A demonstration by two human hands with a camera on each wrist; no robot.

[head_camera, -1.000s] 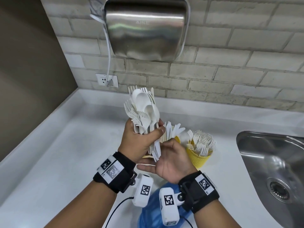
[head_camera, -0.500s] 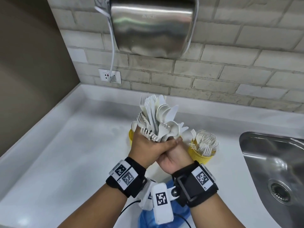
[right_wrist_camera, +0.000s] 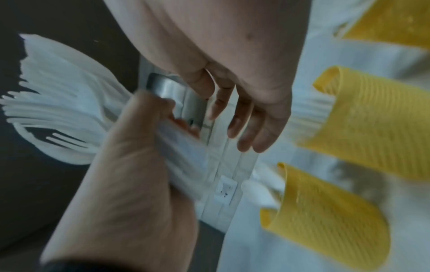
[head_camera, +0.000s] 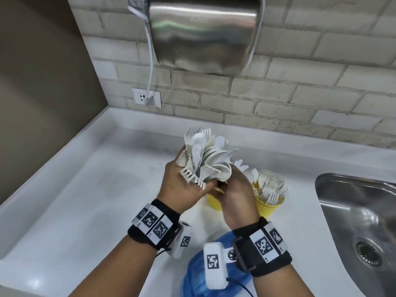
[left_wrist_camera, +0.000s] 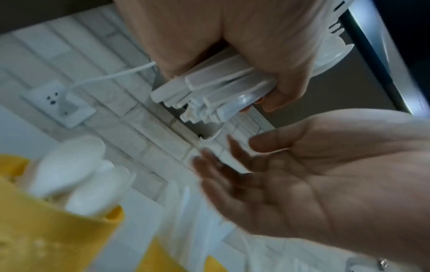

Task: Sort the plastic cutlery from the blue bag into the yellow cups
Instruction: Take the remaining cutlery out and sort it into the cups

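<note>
The left hand's fingers (left_wrist_camera: 274,60) curl tight round a bunch of white cutlery (head_camera: 205,161), handles down, heads fanned up; the right hand (head_camera: 235,198) is open and loose, just beside the handle ends, holding nothing; the yellow cups (head_camera: 267,207) stand right below, near the counter's (head_camera: 85,211) sink side; the right hand is nearer them.
</note>
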